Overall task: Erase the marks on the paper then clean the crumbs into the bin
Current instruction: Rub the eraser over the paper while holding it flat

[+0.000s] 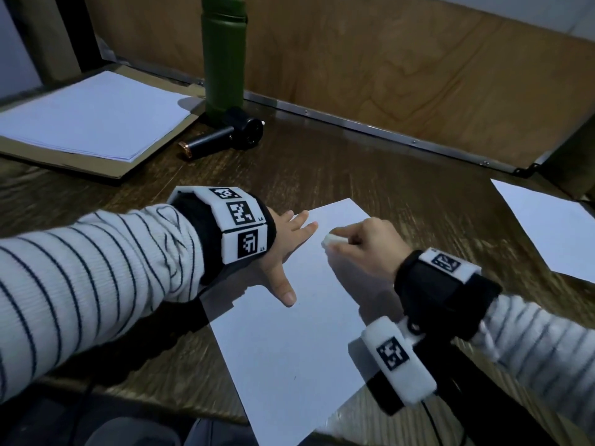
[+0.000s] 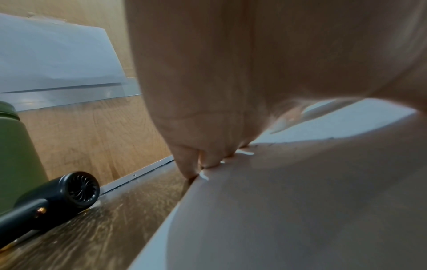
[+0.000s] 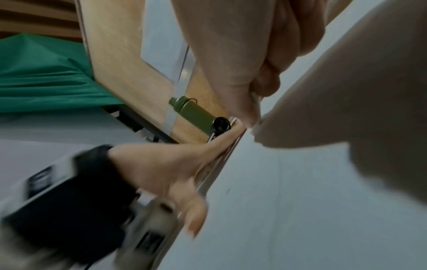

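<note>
A white sheet of paper (image 1: 289,333) lies on the dark wooden table in front of me. My left hand (image 1: 286,246) lies flat on its left edge, fingers spread and thumb stretched toward me, pressing it down. My right hand (image 1: 360,243) pinches a small white eraser (image 1: 330,240) and holds it against the upper part of the sheet, just right of the left fingertips. In the left wrist view the left fingers (image 2: 196,155) press on the paper's edge (image 2: 277,210). The right wrist view shows the right hand (image 3: 249,109) on the paper (image 3: 289,201). No marks show clearly.
A green bottle (image 1: 223,56) stands at the back, a small black handheld blower (image 1: 231,133) lying beside it. A paper stack on a brown board (image 1: 93,117) sits far left. Another white sheet (image 1: 553,226) lies at the right. A wooden back panel (image 1: 386,75) bounds the table.
</note>
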The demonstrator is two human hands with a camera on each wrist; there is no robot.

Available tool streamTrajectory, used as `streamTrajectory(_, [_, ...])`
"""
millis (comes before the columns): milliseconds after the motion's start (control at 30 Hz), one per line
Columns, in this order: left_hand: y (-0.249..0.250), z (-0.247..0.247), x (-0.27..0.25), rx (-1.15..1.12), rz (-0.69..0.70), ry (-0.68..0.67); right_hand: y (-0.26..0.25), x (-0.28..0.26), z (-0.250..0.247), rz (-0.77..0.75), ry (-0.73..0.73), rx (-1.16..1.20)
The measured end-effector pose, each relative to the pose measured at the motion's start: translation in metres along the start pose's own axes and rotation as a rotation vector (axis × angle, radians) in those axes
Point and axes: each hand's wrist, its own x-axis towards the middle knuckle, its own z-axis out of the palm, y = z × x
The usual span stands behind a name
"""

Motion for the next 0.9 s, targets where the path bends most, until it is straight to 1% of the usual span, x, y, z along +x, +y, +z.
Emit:
streamTrajectory(100, [-0.001, 0.002, 0.001, 0.005, 0.009, 0.013, -0.007, -0.033, 0.003, -0.174, -0.145, 0.039])
streamTrajectory(167, [-0.001, 0.002, 0.001, 0.02, 0.005, 0.003, -0.008, -0.041, 0.003, -0.233, -0.213, 0.022])
streamTrajectory(233, [0.0, 0.001, 0.001, 0.024, 0.001, -0.002, -0.005, -0.031, 0.0, -0.196, -0.179, 0.03])
streamTrajectory(333, [0.0, 0.0, 0.0, 0.015, 0.002, -0.005, 0.001, -0.001, -0.006, -0.063, -0.024, 0.001])
streamTrajectory(400, [0.0, -0.001, -0.001, 0.016, 0.001, -0.009, 0.005, 0.011, -0.006, -0.021, 0.001, -0.024])
streamTrajectory(467, [0.0, -0.001, -0.001, 0.016, -0.001, -0.01, 0.004, 0.005, -0.003, -0.028, -0.018, -0.034])
streamTrajectory(500, [0.0, -0.001, -0.001, 0.014, -0.003, -0.008, 0.002, -0.004, -0.002, -0.059, -0.055, -0.019])
streamTrajectory(600, [0.001, -0.001, -0.002, 0.02, -0.008, -0.012, -0.001, -0.032, 0.0, -0.153, -0.272, 0.095])
streamTrajectory(633, [0.002, -0.001, -0.002, 0.024, -0.014, -0.018, -0.002, -0.036, -0.001, -0.169, -0.311, 0.104])
streamTrajectory(667, [0.002, -0.002, -0.002, 0.027, -0.019, -0.024, -0.001, -0.034, -0.003, -0.17, -0.31, 0.1])
streamTrajectory(700, [0.002, -0.002, -0.002, 0.028, -0.018, -0.028, -0.001, -0.029, -0.005, -0.157, -0.271, 0.086])
streamTrajectory(800, [0.001, -0.002, -0.001, 0.018, -0.01, -0.033, 0.004, -0.004, -0.009, -0.074, -0.081, 0.024])
streamTrajectory(833, [0.001, -0.001, -0.001, 0.016, -0.012, -0.033, 0.005, 0.001, -0.008, -0.058, -0.049, 0.012])
streamTrajectory(900, [0.0, -0.001, -0.001, 0.019, -0.013, -0.031, 0.005, 0.0, -0.006, -0.065, -0.037, -0.001])
